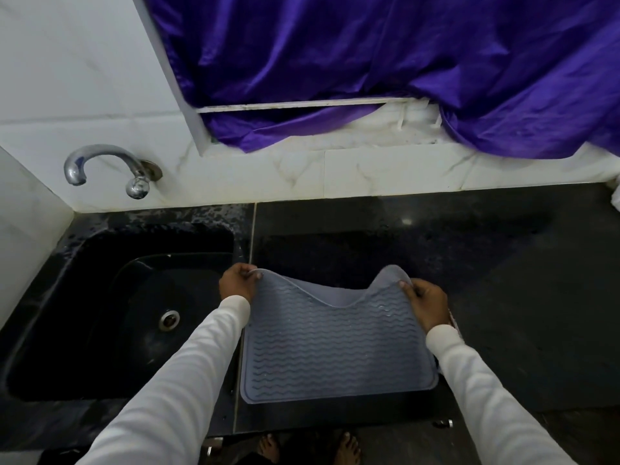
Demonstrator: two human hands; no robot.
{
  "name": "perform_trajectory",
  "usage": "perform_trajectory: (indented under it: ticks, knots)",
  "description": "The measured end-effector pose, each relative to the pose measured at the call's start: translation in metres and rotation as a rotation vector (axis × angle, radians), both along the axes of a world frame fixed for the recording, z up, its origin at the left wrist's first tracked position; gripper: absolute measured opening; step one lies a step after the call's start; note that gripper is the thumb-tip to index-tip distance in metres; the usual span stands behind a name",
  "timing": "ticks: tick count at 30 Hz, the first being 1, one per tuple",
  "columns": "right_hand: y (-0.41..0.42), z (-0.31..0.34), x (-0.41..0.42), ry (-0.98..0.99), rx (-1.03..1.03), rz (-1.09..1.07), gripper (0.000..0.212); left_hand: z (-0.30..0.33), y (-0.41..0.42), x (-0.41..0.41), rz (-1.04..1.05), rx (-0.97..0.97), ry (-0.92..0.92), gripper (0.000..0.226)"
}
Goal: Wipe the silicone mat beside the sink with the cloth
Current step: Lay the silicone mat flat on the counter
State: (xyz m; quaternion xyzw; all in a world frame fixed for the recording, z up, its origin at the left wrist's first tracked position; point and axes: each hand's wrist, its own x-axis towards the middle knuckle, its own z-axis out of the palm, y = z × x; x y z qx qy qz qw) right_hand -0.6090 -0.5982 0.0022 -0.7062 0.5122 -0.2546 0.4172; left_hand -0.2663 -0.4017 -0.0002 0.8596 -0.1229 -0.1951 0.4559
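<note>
A grey silicone mat [335,347] with wavy ridges lies on the dark counter just right of the sink. Its near edge rests flat while its two far corners are lifted and the far edge sags between them. My left hand [238,283] pinches the far left corner. My right hand [426,303] pinches the far right corner. A sliver of pinkish fabric [457,325] peeks out under my right wrist; I cannot tell whether it is the cloth.
A black sink [100,313] with a metal drain sits to the left, under a chrome tap [107,167] on the white tiled wall. Dark granite counter [503,263] stretches right. Purple fabric [369,62] hangs over the window ledge behind. Bare feet show below the counter edge.
</note>
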Motion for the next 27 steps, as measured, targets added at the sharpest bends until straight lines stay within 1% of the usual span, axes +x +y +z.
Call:
perform_trajectory:
  ticks: [1,2,4,7,9,14,18,23,25,27]
  knots:
    - [-0.004,-0.002,0.004,0.029,0.002,-0.030,0.032,0.000,-0.003,0.000,0.006,0.007,-0.006,0.016]
    - [-0.008,-0.005,0.007,0.059,0.009,-0.064,0.030,-0.001,-0.005,0.001,0.006,0.022,-0.012,0.017]
    - [-0.014,-0.013,0.011,0.125,0.020,-0.108,0.023,-0.002,-0.007,0.002,0.004,0.050,-0.014,0.015]
    - [-0.020,-0.021,0.016,0.260,-0.013,-0.107,0.011,-0.006,-0.011,0.007,0.018,0.065,-0.017,0.014]
    - [-0.022,-0.023,0.017,0.329,-0.053,-0.094,0.015,-0.009,-0.013,0.011,0.025,0.077,-0.002,0.018]
    - [-0.028,-0.031,0.012,0.414,-0.106,-0.070,0.021,-0.014,-0.015,0.014,0.017,0.120,0.002,0.020]
    - [-0.029,-0.031,0.013,0.444,-0.111,-0.055,0.022,-0.017,-0.015,0.013,0.013,0.118,0.019,0.020]
    - [-0.028,-0.029,0.014,0.463,-0.111,-0.042,0.024,-0.017,-0.015,0.011,0.029,0.069,0.028,0.022]
    - [-0.026,-0.025,0.015,0.454,-0.122,-0.044,0.023,-0.017,-0.014,0.011,0.028,0.039,0.030,0.023]
    - [-0.023,-0.018,0.014,0.411,-0.164,-0.077,0.024,-0.018,-0.012,0.012,-0.022,0.030,-0.009,0.027]
